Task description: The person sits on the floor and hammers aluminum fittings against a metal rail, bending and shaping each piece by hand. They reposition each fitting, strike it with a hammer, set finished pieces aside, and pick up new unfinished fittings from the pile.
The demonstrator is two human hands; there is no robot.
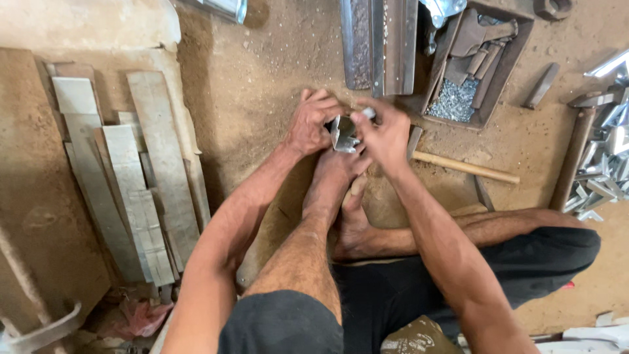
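My left hand and right hand both closed on small bent sheet-metal piece, held above my foot on sandy floor. Step, I judge: shaping piece. Hammer lies just right; next needs steady grip.

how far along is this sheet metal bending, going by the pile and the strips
Done, it seems: a pile of bent metal pieces lies to the right. In hand: left hand and right hand grip one small folded metal piece above the foot. Left: flat metal strips lie stacked on the left, apparently unworked.
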